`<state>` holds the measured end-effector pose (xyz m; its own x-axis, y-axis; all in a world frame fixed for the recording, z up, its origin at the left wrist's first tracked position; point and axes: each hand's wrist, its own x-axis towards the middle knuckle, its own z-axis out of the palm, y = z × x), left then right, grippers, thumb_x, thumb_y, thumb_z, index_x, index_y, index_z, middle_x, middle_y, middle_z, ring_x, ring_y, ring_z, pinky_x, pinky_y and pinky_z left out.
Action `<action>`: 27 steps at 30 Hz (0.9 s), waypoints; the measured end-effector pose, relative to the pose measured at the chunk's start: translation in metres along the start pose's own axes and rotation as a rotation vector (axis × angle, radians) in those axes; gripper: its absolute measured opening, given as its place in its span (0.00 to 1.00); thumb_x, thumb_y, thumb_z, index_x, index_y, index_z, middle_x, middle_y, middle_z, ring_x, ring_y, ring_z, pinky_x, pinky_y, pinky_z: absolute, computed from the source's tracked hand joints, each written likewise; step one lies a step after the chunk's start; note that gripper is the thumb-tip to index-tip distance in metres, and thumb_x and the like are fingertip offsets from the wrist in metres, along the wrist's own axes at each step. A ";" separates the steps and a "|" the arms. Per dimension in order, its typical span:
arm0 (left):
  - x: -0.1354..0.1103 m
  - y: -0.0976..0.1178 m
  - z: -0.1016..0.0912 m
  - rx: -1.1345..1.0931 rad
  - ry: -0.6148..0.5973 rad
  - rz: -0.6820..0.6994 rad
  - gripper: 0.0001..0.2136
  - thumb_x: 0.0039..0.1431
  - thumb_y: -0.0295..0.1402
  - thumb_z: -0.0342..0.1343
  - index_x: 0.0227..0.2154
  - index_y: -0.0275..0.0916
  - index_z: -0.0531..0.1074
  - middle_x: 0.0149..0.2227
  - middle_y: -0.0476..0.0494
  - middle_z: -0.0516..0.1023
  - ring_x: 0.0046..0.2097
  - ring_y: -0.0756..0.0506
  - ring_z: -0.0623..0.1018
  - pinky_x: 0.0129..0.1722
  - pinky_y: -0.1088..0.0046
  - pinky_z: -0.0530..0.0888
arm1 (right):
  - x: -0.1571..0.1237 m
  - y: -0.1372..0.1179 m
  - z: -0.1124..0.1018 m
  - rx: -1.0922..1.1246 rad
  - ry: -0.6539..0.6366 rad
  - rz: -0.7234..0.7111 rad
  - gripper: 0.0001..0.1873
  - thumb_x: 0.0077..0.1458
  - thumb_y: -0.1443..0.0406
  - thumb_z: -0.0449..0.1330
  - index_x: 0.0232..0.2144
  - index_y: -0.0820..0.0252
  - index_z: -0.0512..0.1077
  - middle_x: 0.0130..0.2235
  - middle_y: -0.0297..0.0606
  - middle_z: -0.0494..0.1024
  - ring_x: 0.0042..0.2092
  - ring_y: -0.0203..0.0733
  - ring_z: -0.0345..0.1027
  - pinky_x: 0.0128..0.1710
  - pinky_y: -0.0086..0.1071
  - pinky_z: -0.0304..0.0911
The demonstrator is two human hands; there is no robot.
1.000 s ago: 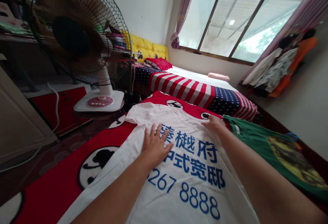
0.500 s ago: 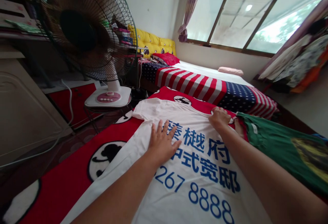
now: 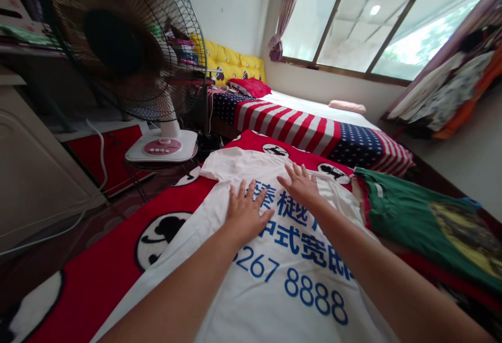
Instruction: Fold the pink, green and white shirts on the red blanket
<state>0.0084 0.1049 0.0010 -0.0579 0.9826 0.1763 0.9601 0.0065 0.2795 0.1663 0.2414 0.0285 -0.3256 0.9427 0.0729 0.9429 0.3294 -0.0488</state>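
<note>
A white T-shirt (image 3: pixel 235 168) with blue Chinese characters and digits lies spread out in front of me. Flat on its printed upper part rests my left hand (image 3: pixel 247 212), fingers spread, covering some of the lettering. My right hand (image 3: pixel 300 186) is also open, palm down on the shirt near its neckline, with nothing between the fingers. Beneath the shirt is a red cloth (image 3: pixel 102 259) with black-and-white round pictures. To the right of the shirt lies a green garment (image 3: pixel 411 207) with a yellow and dark print.
An electric fan (image 3: pixel 164 144) stands on a stool at the left, beside a cabinet (image 3: pixel 35 165). A bed with a stars-and-stripes cover (image 3: pixel 282 123) runs along the back under the window. Clothes (image 3: pixel 451 92) hang at the right.
My right hand has let go of the shirt's right shoulder edge and moved left onto the print. The left hand stays on the shirt. The view has shifted slightly.
</note>
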 end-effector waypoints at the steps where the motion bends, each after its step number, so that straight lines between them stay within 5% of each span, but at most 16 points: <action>1: 0.000 0.000 0.000 0.000 -0.002 0.006 0.30 0.60 0.55 0.38 0.63 0.52 0.54 0.69 0.46 0.44 0.68 0.34 0.41 0.62 0.45 0.36 | -0.009 0.002 0.002 -0.008 0.006 0.003 0.37 0.60 0.43 0.36 0.66 0.51 0.45 0.69 0.37 0.41 0.68 0.51 0.28 0.63 0.56 0.33; 7: 0.003 -0.004 0.000 0.007 -0.006 0.017 0.30 0.60 0.56 0.37 0.63 0.51 0.55 0.68 0.44 0.46 0.68 0.34 0.43 0.62 0.45 0.38 | -0.053 0.001 -0.001 0.009 -0.107 0.081 0.39 0.61 0.45 0.39 0.66 0.60 0.44 0.69 0.45 0.39 0.68 0.53 0.28 0.62 0.57 0.34; 13: 0.005 -0.004 -0.001 0.024 -0.028 0.029 0.31 0.59 0.57 0.36 0.63 0.51 0.53 0.68 0.44 0.45 0.68 0.34 0.42 0.62 0.46 0.38 | -0.147 -0.018 0.005 -0.023 -0.012 -0.144 0.37 0.62 0.45 0.38 0.66 0.54 0.45 0.69 0.35 0.40 0.69 0.46 0.29 0.64 0.52 0.34; 20: -0.005 -0.001 -0.018 0.068 -0.173 0.066 0.33 0.61 0.55 0.32 0.66 0.46 0.46 0.69 0.41 0.38 0.68 0.32 0.39 0.62 0.44 0.37 | -0.201 -0.046 -0.008 0.033 -0.066 0.027 0.33 0.63 0.49 0.43 0.65 0.57 0.48 0.68 0.43 0.43 0.68 0.52 0.34 0.62 0.58 0.38; 24: -0.022 -0.017 -0.034 0.064 -0.322 0.204 0.34 0.59 0.56 0.39 0.65 0.48 0.46 0.69 0.43 0.36 0.68 0.36 0.38 0.63 0.49 0.41 | -0.266 -0.086 -0.025 0.190 -0.031 -0.193 0.27 0.59 0.57 0.54 0.60 0.58 0.60 0.67 0.48 0.50 0.67 0.54 0.40 0.61 0.54 0.44; 27: -0.040 -0.033 -0.046 0.066 -0.415 0.281 0.36 0.58 0.57 0.42 0.65 0.48 0.45 0.69 0.45 0.34 0.68 0.38 0.37 0.64 0.53 0.42 | -0.326 -0.124 -0.031 0.442 0.026 -0.417 0.15 0.57 0.66 0.56 0.47 0.58 0.71 0.60 0.46 0.64 0.59 0.48 0.59 0.56 0.43 0.57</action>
<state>-0.0333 0.0572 0.0280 0.3061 0.9388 -0.1577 0.9390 -0.2705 0.2126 0.1573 -0.1086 0.0415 -0.6543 0.7297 0.1988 0.6163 0.6668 -0.4191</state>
